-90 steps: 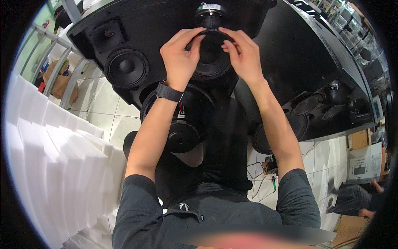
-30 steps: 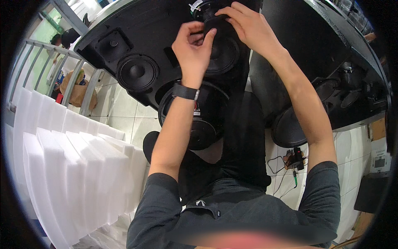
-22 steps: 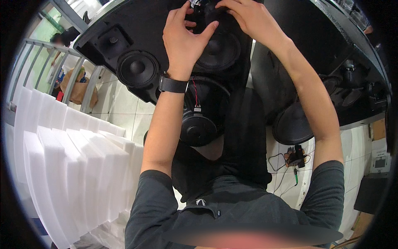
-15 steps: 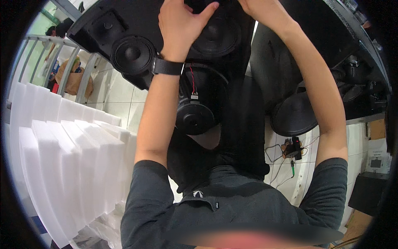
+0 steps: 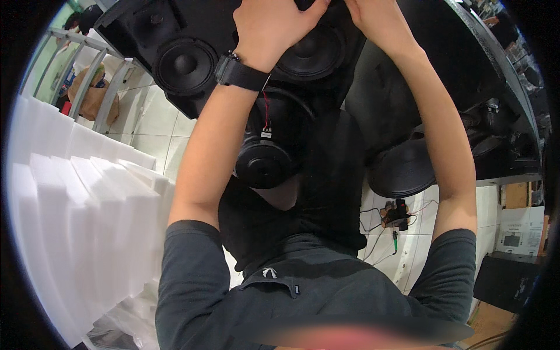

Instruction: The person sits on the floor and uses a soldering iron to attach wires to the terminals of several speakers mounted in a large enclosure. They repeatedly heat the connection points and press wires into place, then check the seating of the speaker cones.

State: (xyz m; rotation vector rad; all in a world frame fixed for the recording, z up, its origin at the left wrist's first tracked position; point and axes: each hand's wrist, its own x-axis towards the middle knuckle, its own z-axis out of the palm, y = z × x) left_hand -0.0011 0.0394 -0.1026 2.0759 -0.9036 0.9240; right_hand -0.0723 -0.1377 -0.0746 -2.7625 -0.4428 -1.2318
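Note:
Both my hands are over the upper part of a black speaker cabinet (image 5: 224, 29) at the top of the view. My left hand (image 5: 271, 26), with a black-strapped watch on its wrist, points away from me, its thumb stretched toward the right hand. The top edge cuts off its other fingers. My right hand (image 5: 376, 20) is close by on the right, its fingertips also mostly out of view. Whatever either hand may hold is hidden. Below them a round speaker driver (image 5: 312, 52) sits in the cabinet. Nearer to me is a loose speaker driver (image 5: 265, 166), magnet side up, with a red wire (image 5: 267, 111) at its connector.
White foam sheets (image 5: 87, 221) stand stacked at the left by a metal rail (image 5: 79, 44). Another large black cabinet (image 5: 420, 99) is at the right, with a big speaker cone (image 5: 402, 169) beside it. A soldering iron with a green handle (image 5: 395, 242) and cartons (image 5: 519, 230) lie lower right.
The view has shifted, so most things sit a little further left and higher. My left hand has moved right and up relative to the cabinet, nearer my right hand.

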